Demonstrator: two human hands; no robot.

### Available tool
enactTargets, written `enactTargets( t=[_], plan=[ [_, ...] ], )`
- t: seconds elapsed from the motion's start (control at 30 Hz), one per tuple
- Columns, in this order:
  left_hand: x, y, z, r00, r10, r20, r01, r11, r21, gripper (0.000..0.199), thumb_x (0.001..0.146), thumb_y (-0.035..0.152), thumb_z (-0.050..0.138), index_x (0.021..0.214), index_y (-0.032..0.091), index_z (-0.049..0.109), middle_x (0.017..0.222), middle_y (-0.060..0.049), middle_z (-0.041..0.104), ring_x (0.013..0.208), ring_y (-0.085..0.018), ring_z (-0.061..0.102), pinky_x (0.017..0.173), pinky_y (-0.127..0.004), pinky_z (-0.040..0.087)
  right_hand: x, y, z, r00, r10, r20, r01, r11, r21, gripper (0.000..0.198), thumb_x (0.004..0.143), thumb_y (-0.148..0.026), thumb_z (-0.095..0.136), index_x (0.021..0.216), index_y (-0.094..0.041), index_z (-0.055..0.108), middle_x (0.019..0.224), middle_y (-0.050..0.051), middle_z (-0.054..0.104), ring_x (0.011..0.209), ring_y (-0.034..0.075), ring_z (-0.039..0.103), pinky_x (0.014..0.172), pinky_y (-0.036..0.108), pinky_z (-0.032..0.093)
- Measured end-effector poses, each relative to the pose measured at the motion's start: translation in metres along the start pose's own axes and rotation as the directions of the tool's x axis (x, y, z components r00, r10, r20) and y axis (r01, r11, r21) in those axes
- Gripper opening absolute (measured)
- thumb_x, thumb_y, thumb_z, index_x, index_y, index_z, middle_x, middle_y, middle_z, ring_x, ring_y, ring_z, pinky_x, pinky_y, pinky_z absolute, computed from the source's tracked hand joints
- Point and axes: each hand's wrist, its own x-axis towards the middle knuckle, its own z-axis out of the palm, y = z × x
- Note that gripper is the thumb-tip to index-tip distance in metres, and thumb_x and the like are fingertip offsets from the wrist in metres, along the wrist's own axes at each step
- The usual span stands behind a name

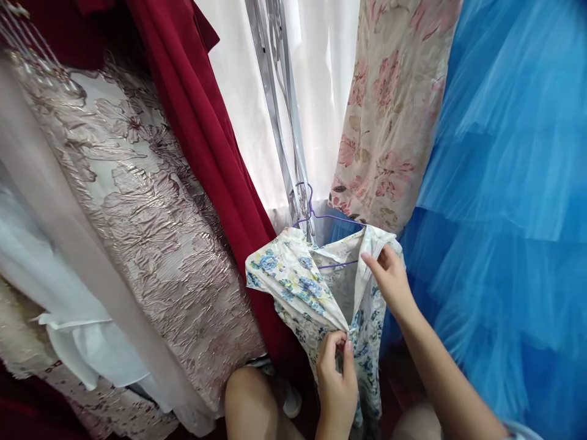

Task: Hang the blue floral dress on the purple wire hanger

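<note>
A white dress with blue flowers (pixel 308 287) hangs from a purple wire hanger (pixel 337 216) in front of me. My left hand (pixel 338 373) pinches the cloth at the bottom of the V neckline, thumb and fingers pressed together there. Higher up on the right, my right hand (pixel 389 275) grips the turned-over edge of the neckline near the shoulder. The pale inner side of the cloth shows between the two hands. Below my left wrist, the lower part of the dress is partly hidden.
A dark red garment (pixel 202 122) and a pink embossed floral garment (pixel 169 244) hang on the left. Behind are grey ribbons (pixel 279 91), a white curtain (pixel 233 73) and a beige floral garment (pixel 389 116). Blue tulle layers (pixel 499 201) fill the right side.
</note>
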Motion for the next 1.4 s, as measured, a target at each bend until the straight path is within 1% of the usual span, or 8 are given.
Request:
enactTargets(
  t=[0.1,0.17,0.27,0.37,0.53,0.7,1.03,1.4],
  plan=[
    [-0.002,0.001,0.004,0.999,-0.004,0.039,0.004,1.000,0.000,0.014,0.097,0.025,0.049,0.099,0.018,0.060,0.090,-0.007,0.063,0.086,-0.018,0.061,0.079,-0.025,0.048,0.038,-0.022,0.027,0.995,-0.099,-0.021,0.096,0.990,-0.105,0.040,0.085,-0.040,0.066,0.118,-0.018,0.059,0.109,0.008,0.065,0.085,0.020,0.058,0.080,0.034,0.049],
    [-0.004,0.003,0.007,0.999,-0.012,0.038,0.012,1.000,-0.003,0.014,0.097,0.025,0.048,0.100,0.018,0.060,0.092,-0.007,0.064,0.088,-0.019,0.062,0.081,-0.026,0.048,0.045,-0.035,0.046,0.985,-0.130,0.111,0.148,0.974,-0.172,0.051,0.083,-0.036,0.068,0.129,-0.019,0.055,0.125,0.011,0.061,0.082,0.018,0.056,0.079,0.035,0.049],
    [-0.005,0.004,0.009,0.999,-0.038,-0.008,0.038,0.999,-0.012,0.015,0.097,0.026,0.049,0.100,0.018,0.061,0.093,-0.007,0.066,0.090,-0.019,0.063,0.083,-0.026,0.048,0.026,-0.050,0.060,0.871,-0.158,0.465,0.230,0.968,-0.102,0.036,0.089,-0.032,0.064,0.122,-0.020,0.063,0.123,0.009,0.064,0.096,0.021,0.060,0.088,0.036,0.049],
    [-0.006,0.000,0.006,0.997,-0.060,-0.039,0.058,0.998,-0.030,0.015,0.096,0.027,0.050,0.097,0.018,0.062,0.090,-0.006,0.066,0.086,-0.019,0.064,0.081,-0.026,0.049,-0.009,-0.050,0.051,0.771,-0.180,0.611,0.216,0.976,0.014,0.019,0.094,-0.029,0.057,0.104,-0.020,0.071,0.107,0.006,0.070,0.102,0.021,0.062,0.093,0.035,0.047],
    [-0.004,-0.007,0.000,0.994,-0.097,-0.045,0.095,0.994,-0.046,0.015,0.097,0.029,0.050,0.098,0.019,0.061,0.091,-0.006,0.066,0.087,-0.019,0.063,0.081,-0.027,0.049,-0.069,-0.004,0.012,0.900,0.080,0.429,-0.024,0.990,-0.135,0.018,0.093,-0.033,0.060,0.086,-0.018,0.067,0.074,0.002,0.062,0.068,0.016,0.055,0.065,0.028,0.044],
    [-0.004,-0.011,0.001,0.995,-0.099,-0.032,0.096,0.992,-0.083,0.016,0.097,0.028,0.051,0.103,0.019,0.063,0.096,-0.007,0.068,0.091,-0.020,0.065,0.082,-0.028,0.052,-0.110,0.035,-0.010,0.829,0.278,0.485,-0.176,0.953,-0.245,0.023,0.091,-0.032,0.061,0.111,-0.020,0.064,0.067,-0.003,0.056,0.061,0.015,0.051,0.058,0.026,0.040],
    [-0.007,-0.008,-0.005,0.996,-0.082,-0.016,0.082,0.996,-0.021,0.016,0.097,0.028,0.049,0.102,0.018,0.061,0.097,-0.008,0.066,0.093,-0.020,0.063,0.084,-0.029,0.051,-0.127,0.043,-0.017,0.921,0.121,0.371,-0.054,0.981,-0.188,0.015,0.094,-0.029,0.058,0.099,-0.021,0.069,0.091,0.007,0.071,0.084,0.023,0.068,0.076,0.035,0.055],
    [-0.004,-0.007,-0.008,0.995,-0.095,-0.005,0.095,0.995,-0.031,0.014,0.096,0.028,0.052,0.097,0.018,0.061,0.089,-0.005,0.065,0.083,-0.017,0.061,0.077,-0.025,0.048,-0.113,0.051,-0.017,0.807,-0.078,0.585,0.262,0.936,-0.236,0.009,0.099,-0.018,0.043,0.097,-0.021,0.052,0.091,0.006,0.056,0.086,0.021,0.055,0.077,0.035,0.047]
  ],
)
